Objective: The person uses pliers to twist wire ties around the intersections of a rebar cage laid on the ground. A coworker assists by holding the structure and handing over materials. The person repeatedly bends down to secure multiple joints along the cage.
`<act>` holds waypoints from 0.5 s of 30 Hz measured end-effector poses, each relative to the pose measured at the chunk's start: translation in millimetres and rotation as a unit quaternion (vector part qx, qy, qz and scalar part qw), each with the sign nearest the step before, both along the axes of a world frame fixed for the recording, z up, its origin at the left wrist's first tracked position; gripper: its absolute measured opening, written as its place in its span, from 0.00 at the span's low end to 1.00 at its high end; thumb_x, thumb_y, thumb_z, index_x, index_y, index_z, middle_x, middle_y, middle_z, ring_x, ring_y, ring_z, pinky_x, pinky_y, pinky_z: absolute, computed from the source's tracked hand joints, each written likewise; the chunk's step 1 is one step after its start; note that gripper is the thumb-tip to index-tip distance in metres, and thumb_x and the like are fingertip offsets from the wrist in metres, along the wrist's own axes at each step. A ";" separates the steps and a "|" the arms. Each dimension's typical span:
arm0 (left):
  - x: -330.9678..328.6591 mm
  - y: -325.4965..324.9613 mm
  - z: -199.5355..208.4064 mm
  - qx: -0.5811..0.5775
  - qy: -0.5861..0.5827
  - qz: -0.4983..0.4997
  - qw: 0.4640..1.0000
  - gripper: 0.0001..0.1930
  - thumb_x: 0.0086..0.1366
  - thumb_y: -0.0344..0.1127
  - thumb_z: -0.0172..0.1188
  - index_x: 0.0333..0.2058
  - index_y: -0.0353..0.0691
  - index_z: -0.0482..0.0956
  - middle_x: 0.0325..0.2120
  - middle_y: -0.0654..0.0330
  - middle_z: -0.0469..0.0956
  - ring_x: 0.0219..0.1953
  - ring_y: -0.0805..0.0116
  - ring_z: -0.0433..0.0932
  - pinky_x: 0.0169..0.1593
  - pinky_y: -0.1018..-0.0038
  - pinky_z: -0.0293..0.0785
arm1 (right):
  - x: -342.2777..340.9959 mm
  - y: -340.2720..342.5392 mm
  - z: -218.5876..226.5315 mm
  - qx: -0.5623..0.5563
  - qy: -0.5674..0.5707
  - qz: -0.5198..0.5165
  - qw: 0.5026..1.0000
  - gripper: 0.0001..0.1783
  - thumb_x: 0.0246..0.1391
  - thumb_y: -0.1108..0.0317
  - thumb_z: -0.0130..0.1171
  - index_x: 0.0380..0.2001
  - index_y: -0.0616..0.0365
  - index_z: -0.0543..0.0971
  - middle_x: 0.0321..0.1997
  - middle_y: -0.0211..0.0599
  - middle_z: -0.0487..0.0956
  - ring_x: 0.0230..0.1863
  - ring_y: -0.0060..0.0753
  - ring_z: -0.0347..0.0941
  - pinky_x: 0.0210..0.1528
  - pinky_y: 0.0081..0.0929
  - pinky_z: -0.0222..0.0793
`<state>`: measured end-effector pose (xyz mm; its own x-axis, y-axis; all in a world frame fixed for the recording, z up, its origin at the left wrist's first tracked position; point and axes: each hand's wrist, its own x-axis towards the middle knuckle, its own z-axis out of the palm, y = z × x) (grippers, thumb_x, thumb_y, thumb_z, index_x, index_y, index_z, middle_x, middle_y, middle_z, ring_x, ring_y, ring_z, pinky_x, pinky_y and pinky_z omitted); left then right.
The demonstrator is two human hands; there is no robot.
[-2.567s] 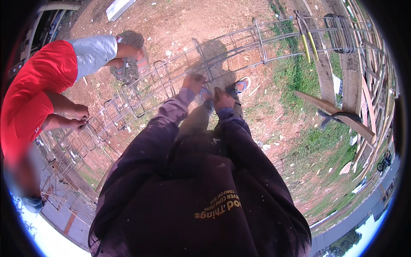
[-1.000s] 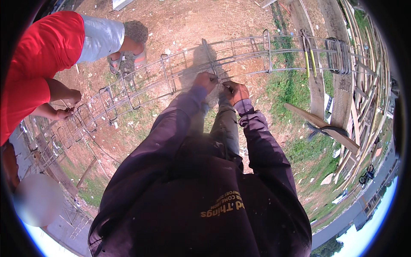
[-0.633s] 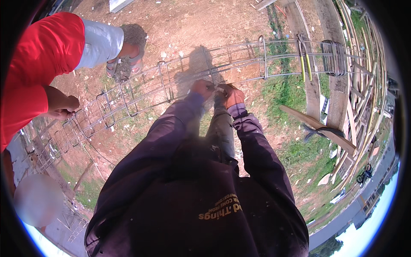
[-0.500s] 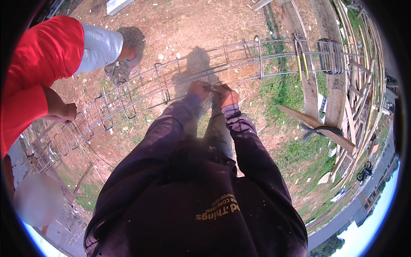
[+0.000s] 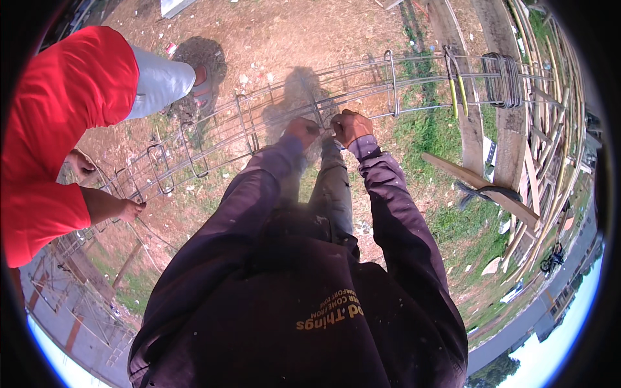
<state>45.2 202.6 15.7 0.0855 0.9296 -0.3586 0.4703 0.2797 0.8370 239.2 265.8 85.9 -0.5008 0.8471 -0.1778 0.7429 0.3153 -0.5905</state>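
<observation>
A long steel rebar cage crosses in front of me, its thin bars ringed by several square stirrups. My left hand is closed at the cage's near side, beside a stirrup that comes down between my hands. Just right of that stirrup, my right hand is closed too, fingertips pinched together at the near bar. Whatever lies in either set of fingers is too small or hidden. Pincers with yellow-green handles hang on the cage farther right.
A bundle of stirrups sits around the cage's right end, over wooden planks. Bamboo poles are piled beyond. A loose board juts out at right. At left, a co-worker in a red top has both hands near the cage.
My right hand has lifted slightly and shifted right, away from my left, which stays nearly in place. The co-worker has moved, hands now apart and one nearer me.
</observation>
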 end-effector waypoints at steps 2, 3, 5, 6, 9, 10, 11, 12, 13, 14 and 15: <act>0.7 -1.5 1.1 0.012 0.005 -0.017 1.000 0.14 0.55 0.43 0.68 0.29 0.36 0.84 0.22 0.51 0.80 0.26 0.60 0.78 0.35 0.68 0.74 | -6.1 4.0 -3.4 0.003 -0.024 -0.015 1.000 0.07 0.46 0.63 0.63 0.30 0.48 0.83 0.31 0.35 0.79 0.36 0.45 0.77 0.39 0.38 0.73; 1.4 -1.4 2.5 0.017 0.008 -0.026 0.999 0.14 0.55 0.43 0.68 0.29 0.36 0.83 0.22 0.52 0.80 0.26 0.60 0.79 0.35 0.68 0.74 | -11.3 7.0 -4.9 -0.008 -0.052 -0.040 0.998 0.08 0.44 0.59 0.65 0.29 0.46 0.84 0.32 0.33 0.80 0.36 0.43 0.78 0.39 0.37 0.74; 3.7 -2.3 6.0 0.003 0.025 -0.009 1.000 0.14 0.55 0.43 0.68 0.30 0.37 0.83 0.22 0.52 0.80 0.26 0.61 0.79 0.35 0.68 0.74 | -24.0 11.8 -7.1 -0.035 -0.107 -0.063 0.992 0.09 0.41 0.58 0.66 0.28 0.44 0.84 0.34 0.32 0.81 0.37 0.41 0.78 0.40 0.36 0.74; 4.9 -2.4 7.8 0.006 0.035 0.007 0.999 0.14 0.54 0.43 0.68 0.31 0.37 0.83 0.22 0.52 0.80 0.27 0.61 0.79 0.35 0.68 0.74 | -29.5 14.7 -7.6 -0.060 -0.157 -0.085 0.982 0.09 0.39 0.57 0.66 0.28 0.43 0.84 0.35 0.32 0.82 0.38 0.41 0.78 0.40 0.36 0.74; 9.1 -4.8 13.2 -0.033 0.011 0.045 0.998 0.14 0.55 0.42 0.68 0.33 0.38 0.83 0.22 0.52 0.80 0.27 0.62 0.79 0.35 0.68 0.74 | -49.7 26.1 -9.4 -0.087 -0.271 -0.085 0.955 0.14 0.35 0.56 0.67 0.29 0.47 0.84 0.36 0.37 0.83 0.42 0.40 0.79 0.44 0.34 0.74; 10.4 -5.6 14.5 -0.025 0.003 0.054 0.998 0.14 0.55 0.42 0.68 0.34 0.38 0.83 0.23 0.52 0.80 0.27 0.63 0.79 0.35 0.68 0.74 | -52.9 28.0 -9.1 -0.089 -0.278 -0.083 0.953 0.15 0.35 0.57 0.67 0.29 0.49 0.84 0.36 0.38 0.83 0.42 0.40 0.80 0.44 0.34 0.75; 11.6 -6.3 15.1 -0.033 -0.004 0.055 0.998 0.14 0.55 0.42 0.68 0.34 0.38 0.83 0.23 0.52 0.80 0.27 0.63 0.79 0.36 0.68 0.74 | -53.7 31.8 -9.5 -0.107 -0.280 -0.075 0.951 0.12 0.41 0.63 0.65 0.31 0.53 0.84 0.38 0.40 0.83 0.44 0.39 0.80 0.43 0.33 0.76; 13.1 -7.5 15.5 -0.036 -0.010 0.058 0.998 0.14 0.55 0.42 0.68 0.35 0.38 0.83 0.23 0.52 0.80 0.27 0.63 0.79 0.36 0.68 0.74 | -53.0 31.9 -9.5 -0.116 -0.284 -0.073 0.949 0.12 0.41 0.63 0.64 0.32 0.53 0.84 0.38 0.40 0.83 0.44 0.39 0.80 0.44 0.33 0.76; 15.4 -8.9 15.5 -0.055 -0.027 0.071 0.996 0.14 0.55 0.42 0.68 0.35 0.38 0.83 0.23 0.52 0.81 0.26 0.62 0.79 0.36 0.68 0.74 | -50.2 32.1 -9.9 -0.126 -0.288 -0.067 0.947 0.12 0.41 0.63 0.64 0.32 0.53 0.84 0.38 0.41 0.83 0.44 0.39 0.80 0.44 0.33 0.76; 18.4 -11.0 15.7 -0.066 -0.040 0.088 0.993 0.14 0.55 0.42 0.67 0.35 0.39 0.83 0.24 0.53 0.81 0.26 0.61 0.79 0.37 0.68 0.74 | -46.9 30.1 -10.3 -0.116 -0.277 -0.059 0.952 0.12 0.41 0.63 0.64 0.32 0.53 0.84 0.39 0.41 0.83 0.44 0.39 0.80 0.44 0.33 0.76; 21.7 -13.3 15.8 -0.076 -0.042 0.114 0.990 0.13 0.55 0.42 0.67 0.34 0.39 0.83 0.24 0.53 0.81 0.26 0.60 0.79 0.37 0.68 0.74 | -42.3 27.6 -11.1 -0.112 -0.281 -0.048 0.952 0.12 0.41 0.61 0.65 0.34 0.47 0.84 0.38 0.37 0.83 0.44 0.40 0.80 0.44 0.34 0.76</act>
<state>67.0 189.3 31.5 -0.0857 0.8639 -0.4963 0.3107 0.4965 0.8106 196.9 293.3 74.8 -0.1954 0.7928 -0.5773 0.9804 0.1433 -0.1351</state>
